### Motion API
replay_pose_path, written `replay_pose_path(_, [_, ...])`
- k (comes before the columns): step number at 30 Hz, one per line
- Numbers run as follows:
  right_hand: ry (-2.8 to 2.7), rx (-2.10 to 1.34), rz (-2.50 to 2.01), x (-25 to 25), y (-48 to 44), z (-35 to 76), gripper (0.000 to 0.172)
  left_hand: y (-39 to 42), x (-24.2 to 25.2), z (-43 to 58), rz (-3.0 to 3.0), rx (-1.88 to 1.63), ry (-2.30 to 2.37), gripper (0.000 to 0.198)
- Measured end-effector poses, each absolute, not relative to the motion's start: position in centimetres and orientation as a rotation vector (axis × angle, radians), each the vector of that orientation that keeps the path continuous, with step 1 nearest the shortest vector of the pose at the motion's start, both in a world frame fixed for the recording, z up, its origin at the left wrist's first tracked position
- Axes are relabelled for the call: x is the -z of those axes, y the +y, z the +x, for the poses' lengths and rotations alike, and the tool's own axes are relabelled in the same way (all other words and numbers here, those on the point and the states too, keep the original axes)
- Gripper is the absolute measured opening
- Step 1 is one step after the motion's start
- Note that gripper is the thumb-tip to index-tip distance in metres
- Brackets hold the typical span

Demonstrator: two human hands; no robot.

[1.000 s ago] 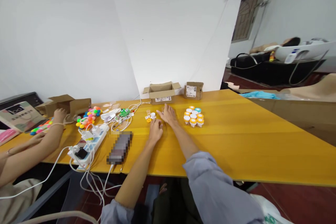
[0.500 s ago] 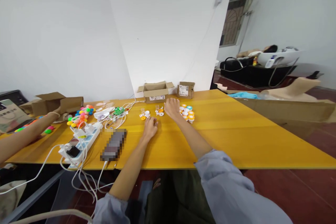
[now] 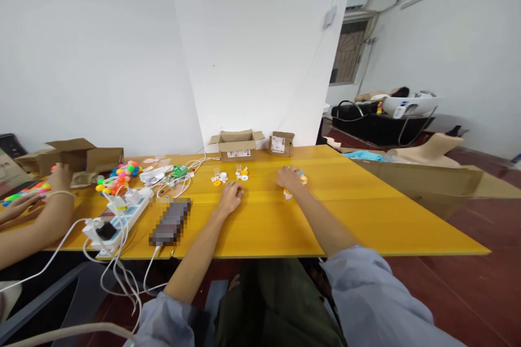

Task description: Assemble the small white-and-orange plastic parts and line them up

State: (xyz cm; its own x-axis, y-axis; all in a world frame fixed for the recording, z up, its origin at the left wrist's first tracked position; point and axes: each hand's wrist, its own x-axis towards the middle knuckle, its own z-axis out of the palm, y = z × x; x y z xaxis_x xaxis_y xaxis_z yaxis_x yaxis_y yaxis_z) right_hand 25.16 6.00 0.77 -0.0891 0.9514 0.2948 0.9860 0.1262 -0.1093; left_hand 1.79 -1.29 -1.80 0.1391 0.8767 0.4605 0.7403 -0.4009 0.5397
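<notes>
My left hand (image 3: 230,198) rests on the yellow table, its fingers loosely bent and a little apart, with nothing visible in them. Just beyond it lie small parts: an orange ring (image 3: 217,184), a white disc (image 3: 244,178) and clear plastic cups (image 3: 238,168). Farther right, my right hand (image 3: 289,179) is over a cluster of small round containers (image 3: 303,179) with white, orange and teal lids. It covers most of them. Its fingers are blurred and partly hidden, so what they hold cannot be made out.
Two cardboard boxes, an open one (image 3: 236,153) and a smaller one (image 3: 281,144), stand by the wall. A power strip (image 3: 131,217), white cables and a phone (image 3: 171,222) lie left. Another person's hand (image 3: 61,178) is among colourful balls (image 3: 122,176) and a box at far left.
My right hand has moved from the left edge of the lidded containers to over them. My left hand stays about where it was. The other person's arm has drawn back, and a second hand shows.
</notes>
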Motion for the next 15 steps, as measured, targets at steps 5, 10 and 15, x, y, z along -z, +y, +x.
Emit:
replay_pose_path(5, [-2.168,0.057,-2.014,-2.3,4.4,26.6,0.029,-1.1,2.0,1.8,2.258,-1.105,1.576,0.012])
replay_pose_path(10, [-2.224,0.165,-1.813,-3.2,2.3,27.9,0.039,-1.1,2.0,1.7,2.277,-1.115,1.563,0.011])
replay_pose_path(15, [-2.319,0.440,-1.478,-0.4,-1.2,30.7,0.037,-1.3,2.2,1.9,2.275,-1.132,1.562,0.012])
